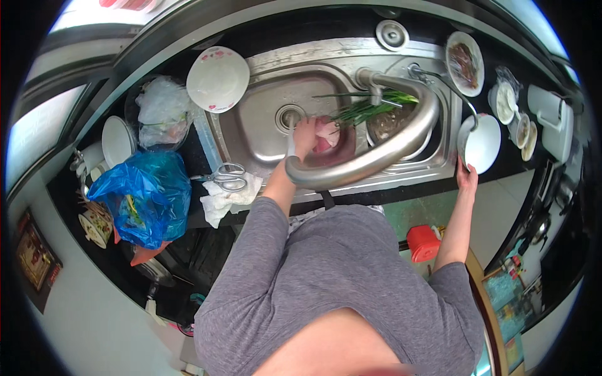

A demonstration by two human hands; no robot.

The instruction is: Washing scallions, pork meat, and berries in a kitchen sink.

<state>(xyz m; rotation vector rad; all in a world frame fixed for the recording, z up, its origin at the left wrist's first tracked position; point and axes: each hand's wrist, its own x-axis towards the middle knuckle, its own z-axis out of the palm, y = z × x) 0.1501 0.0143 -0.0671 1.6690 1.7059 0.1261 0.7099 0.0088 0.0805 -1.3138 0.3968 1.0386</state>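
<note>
In the steel sink basin [263, 136], my left hand [305, 136] rests on a piece of raw pink meat [325, 135] under the curved faucet [371, 164]. My right hand [466, 177] grips the near rim of a white bowl [483, 143] at the sink's right edge. Beside that bowl a thin bent metal spout [458, 91] arches over. Long green scallions or chives [362, 107] lie across the basin divider, partly over a bowl with brownish contents [388, 126] in the right-hand basin.
Left of the basin are a white plate [218, 80], plastic-wrapped food [162, 113], a blue plastic bag [146, 197] and scissors [229, 177] on a white cloth [225, 199]. A dish of meat [464, 64] and small bowls [506, 103] stand at the right. A drain strainer [392, 35] lies behind the sink.
</note>
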